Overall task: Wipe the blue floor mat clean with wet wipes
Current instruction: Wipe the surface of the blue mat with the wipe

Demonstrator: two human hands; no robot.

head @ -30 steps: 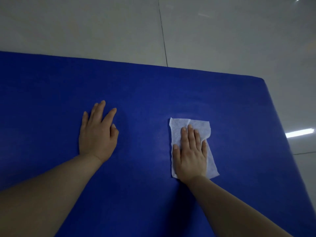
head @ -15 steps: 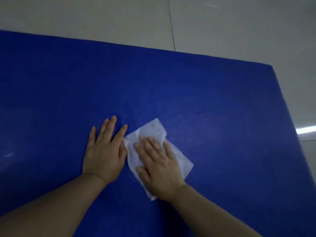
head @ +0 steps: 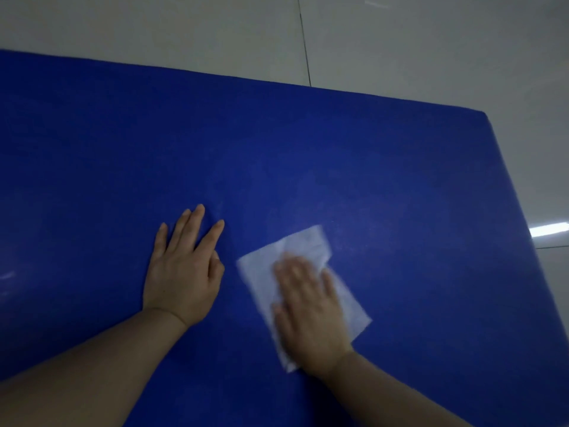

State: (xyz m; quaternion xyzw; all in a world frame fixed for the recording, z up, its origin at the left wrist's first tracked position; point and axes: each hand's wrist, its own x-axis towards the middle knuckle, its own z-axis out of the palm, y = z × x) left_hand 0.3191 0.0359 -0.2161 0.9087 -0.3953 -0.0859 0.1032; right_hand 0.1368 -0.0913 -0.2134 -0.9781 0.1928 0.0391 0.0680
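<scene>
left hand (head: 181,278): flat on mat (head: 308,155), fingers straight, gripping nothing | right hand (head: 311,315): blurred, fingers flat, pressing wipe (head: 304,245) onto mat | wipe: under right hand, just right of left hand, apart from it | floor (head: 400,41): beyond mat

Indoor room: pale floor tiles (head: 400,57), blue mat (head: 308,149)

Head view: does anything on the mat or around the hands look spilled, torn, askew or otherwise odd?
Nothing stands out. The blue mat lies flat on the tiled floor. The right hand presses a creased but untorn white wipe onto it; the left hand rests flat beside it.
</scene>
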